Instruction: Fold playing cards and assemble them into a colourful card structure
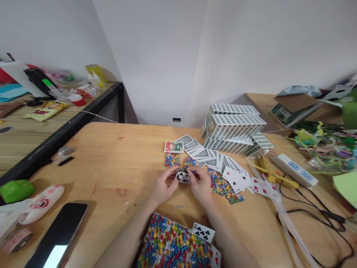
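Note:
My left hand and my right hand are both closed, pinching a bent playing card with black suit marks between them. Just beyond it, two patches of a multicoloured pattern lie on the table, partly hidden by my fingers. A red and green card box sits behind these. To the right spreads a fan of playing cards, some showing patterned backs and others faces. Close to my body, between my forearms, is a large multicoloured stack, with a ten of clubs at its right edge.
Stacked card boxes stand at the back right. A white power strip, a yellow glue gun and black cables lie on the right. A phone and a white patterned object are at the left front.

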{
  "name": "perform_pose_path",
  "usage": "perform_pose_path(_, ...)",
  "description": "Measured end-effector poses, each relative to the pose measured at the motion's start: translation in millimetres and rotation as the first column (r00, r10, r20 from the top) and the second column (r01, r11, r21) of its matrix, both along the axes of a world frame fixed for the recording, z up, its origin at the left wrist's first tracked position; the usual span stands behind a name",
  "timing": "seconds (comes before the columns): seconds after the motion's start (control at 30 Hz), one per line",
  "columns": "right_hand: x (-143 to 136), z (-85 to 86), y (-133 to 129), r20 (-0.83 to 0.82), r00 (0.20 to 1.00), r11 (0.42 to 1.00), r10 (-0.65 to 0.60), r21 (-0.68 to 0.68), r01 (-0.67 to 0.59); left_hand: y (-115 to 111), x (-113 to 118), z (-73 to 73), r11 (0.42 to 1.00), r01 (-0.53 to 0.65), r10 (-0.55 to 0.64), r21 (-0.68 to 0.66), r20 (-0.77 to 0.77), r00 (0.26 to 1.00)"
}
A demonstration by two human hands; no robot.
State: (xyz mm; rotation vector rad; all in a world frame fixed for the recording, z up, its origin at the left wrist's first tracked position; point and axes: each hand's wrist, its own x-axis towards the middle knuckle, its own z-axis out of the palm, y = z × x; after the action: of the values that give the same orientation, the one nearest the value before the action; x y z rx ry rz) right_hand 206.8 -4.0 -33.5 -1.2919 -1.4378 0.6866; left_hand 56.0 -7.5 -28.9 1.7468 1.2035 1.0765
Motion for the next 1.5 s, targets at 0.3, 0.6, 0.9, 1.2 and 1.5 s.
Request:
perform_pose_path(0.3, -4, -8.5, 0, 0.012, 1.000, 0.998, -0.002, -0.065, 0.002, 3, 5, -3.2, 0.993, -0.112, 0.111, -0.034, -0.046, 0.993)
perform_pose_path(0.6, -6, -5.5, -4, 0.103, 0.994, 0.988, 0.047, -0.153, -0.031, 6, 4, -3.4, 0.980, -0.165, 0.178, 0.110, -0.114, 0.977)
perform_pose_path(0.9, -4, -3.9, 0, -0.326, 0.936, 0.896, 0.136, -0.363, -0.256, 7, 1, 0.0, 0.981, 0.005, 0.011, 0.193, -0.084, 0.996)
perform_pose_path(1.2, -4, -5.7, 5, -0.436, 0.879, 0.864, 0.194, -0.349, -0.363, 5, -2, -0.6, 0.999, -0.047, 0.047, 0.019, -0.034, 0.998)
perform_pose_path(1.5, -3, -9.9, 5, -0.439, 0.884, 0.875, 0.164, -0.349, -0.336, 4, -8, -1.3, 0.997, -0.007, 0.016, -0.082, 0.114, 0.993)
